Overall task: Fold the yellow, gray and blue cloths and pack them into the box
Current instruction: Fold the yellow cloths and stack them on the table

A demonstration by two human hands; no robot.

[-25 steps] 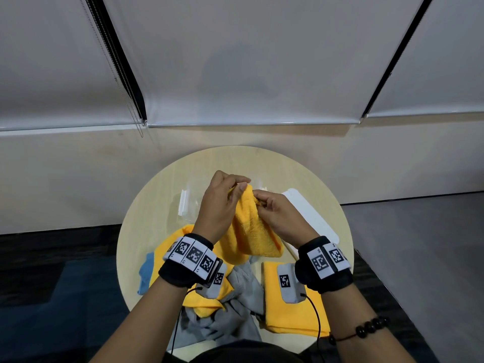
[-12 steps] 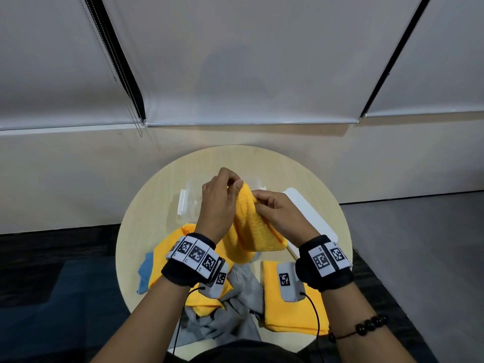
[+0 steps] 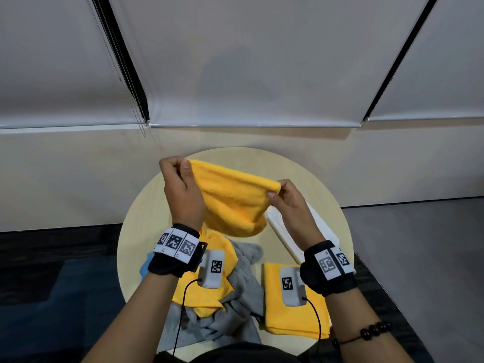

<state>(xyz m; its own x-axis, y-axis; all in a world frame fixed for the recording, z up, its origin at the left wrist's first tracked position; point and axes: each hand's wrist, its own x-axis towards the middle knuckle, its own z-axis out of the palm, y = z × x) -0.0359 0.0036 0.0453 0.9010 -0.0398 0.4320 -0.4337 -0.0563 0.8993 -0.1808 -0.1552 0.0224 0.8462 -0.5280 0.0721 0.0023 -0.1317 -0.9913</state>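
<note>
Hands (image 3: 183, 195) (image 3: 292, 205), pinching yellow cloth (image 3: 233, 203) top edge, above table (image 3: 136, 221)

Black bands on the left wrist (image 3: 174, 255) and right wrist (image 3: 328, 269) carried white tiles with black square codes. A white coded module (image 3: 290, 285) beside each trailed a thin black cable (image 3: 319, 326). A dark bead bracelet (image 3: 374, 329) sat at five o'clock from the right band.
</note>
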